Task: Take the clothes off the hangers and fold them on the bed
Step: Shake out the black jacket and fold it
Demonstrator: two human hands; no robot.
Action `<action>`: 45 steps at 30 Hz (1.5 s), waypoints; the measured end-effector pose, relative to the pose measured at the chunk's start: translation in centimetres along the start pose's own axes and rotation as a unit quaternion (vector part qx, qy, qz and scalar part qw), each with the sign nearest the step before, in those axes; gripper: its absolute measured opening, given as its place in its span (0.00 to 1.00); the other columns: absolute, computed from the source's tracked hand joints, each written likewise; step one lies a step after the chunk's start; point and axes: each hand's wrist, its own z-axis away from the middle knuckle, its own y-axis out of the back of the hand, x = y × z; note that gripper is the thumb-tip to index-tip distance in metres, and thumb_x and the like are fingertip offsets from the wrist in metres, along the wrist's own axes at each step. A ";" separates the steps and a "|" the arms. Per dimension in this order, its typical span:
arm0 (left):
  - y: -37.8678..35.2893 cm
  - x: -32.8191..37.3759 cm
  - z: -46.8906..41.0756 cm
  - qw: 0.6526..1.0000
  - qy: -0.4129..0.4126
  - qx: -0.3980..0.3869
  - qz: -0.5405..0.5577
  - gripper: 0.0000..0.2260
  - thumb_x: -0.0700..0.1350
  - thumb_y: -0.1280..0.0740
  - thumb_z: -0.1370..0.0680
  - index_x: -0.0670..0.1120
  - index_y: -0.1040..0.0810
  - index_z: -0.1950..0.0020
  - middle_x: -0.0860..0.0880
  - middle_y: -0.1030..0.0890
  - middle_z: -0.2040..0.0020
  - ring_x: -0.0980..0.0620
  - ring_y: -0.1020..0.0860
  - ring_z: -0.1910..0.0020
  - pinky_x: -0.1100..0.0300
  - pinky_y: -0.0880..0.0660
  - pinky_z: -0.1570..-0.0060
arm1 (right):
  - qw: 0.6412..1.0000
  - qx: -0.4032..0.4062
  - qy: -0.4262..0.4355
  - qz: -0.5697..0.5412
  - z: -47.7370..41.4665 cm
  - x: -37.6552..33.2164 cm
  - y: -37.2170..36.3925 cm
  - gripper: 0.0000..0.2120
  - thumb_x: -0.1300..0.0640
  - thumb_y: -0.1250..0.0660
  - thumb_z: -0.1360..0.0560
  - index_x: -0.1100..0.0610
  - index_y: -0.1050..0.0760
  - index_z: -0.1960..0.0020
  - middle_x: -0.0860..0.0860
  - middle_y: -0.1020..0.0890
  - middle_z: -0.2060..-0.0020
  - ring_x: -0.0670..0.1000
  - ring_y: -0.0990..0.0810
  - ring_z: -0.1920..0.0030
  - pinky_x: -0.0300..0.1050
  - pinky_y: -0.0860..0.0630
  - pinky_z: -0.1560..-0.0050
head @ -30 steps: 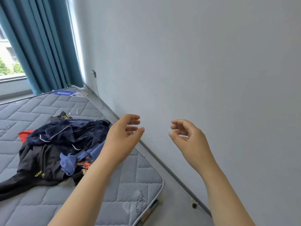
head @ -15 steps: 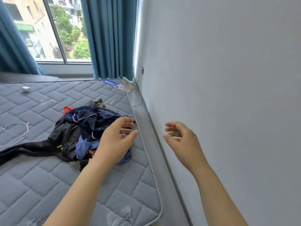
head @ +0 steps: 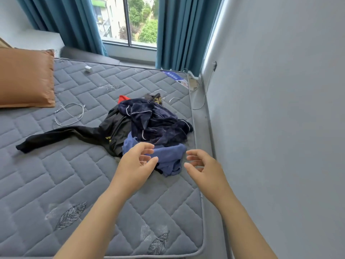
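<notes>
Clothes (head: 149,126) lie in a crumpled heap close to the right edge of the bed (head: 74,184), nearer its far right corner. A navy garment (head: 158,120) with white piping sits on top. Under it lies a black garment (head: 84,133) with yellow lettering, one sleeve stretched leftward. A blue garment (head: 169,157) spills out on the near side, and a red scrap (head: 123,99) shows at the far side. The left hand (head: 136,165) hovers at the heap's near side, fingers loosely curled, holding nothing. The right hand (head: 205,169), likewise relaxed and empty, hangs over the bed's right edge.
</notes>
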 end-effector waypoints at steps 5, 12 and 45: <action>-0.9 -5.7 -1.8 0.998 0.050 0.002 -0.037 0.10 0.41 0.31 0.25 0.53 0.23 0.47 0.55 0.20 0.50 0.56 0.21 0.53 0.58 0.23 0.50 | 0.997 -0.064 -0.023 0.042 -2.9 3.8 -3.6 0.12 0.57 0.32 0.25 0.47 0.25 0.42 0.42 0.21 0.50 0.41 0.22 0.50 0.38 0.24 0.47; -4.5 -15.7 -3.5 0.984 0.147 0.017 -0.098 0.11 0.41 0.31 0.26 0.50 0.24 0.44 0.52 0.20 0.47 0.56 0.22 0.52 0.57 0.25 0.48 | 0.986 -0.142 -0.019 0.090 -8.5 10.8 -8.4 0.13 0.57 0.33 0.25 0.50 0.25 0.40 0.45 0.20 0.48 0.44 0.22 0.47 0.46 0.25 0.44; -13.8 -37.8 -13.6 0.937 0.168 0.031 -0.304 0.13 0.45 0.40 0.22 0.45 0.37 0.66 0.46 0.27 0.65 0.41 0.28 0.62 0.54 0.41 0.66 | 0.973 -0.184 -0.057 0.128 -15.4 29.8 -17.5 0.13 0.59 0.35 0.24 0.49 0.25 0.41 0.43 0.21 0.49 0.39 0.22 0.51 0.41 0.25 0.45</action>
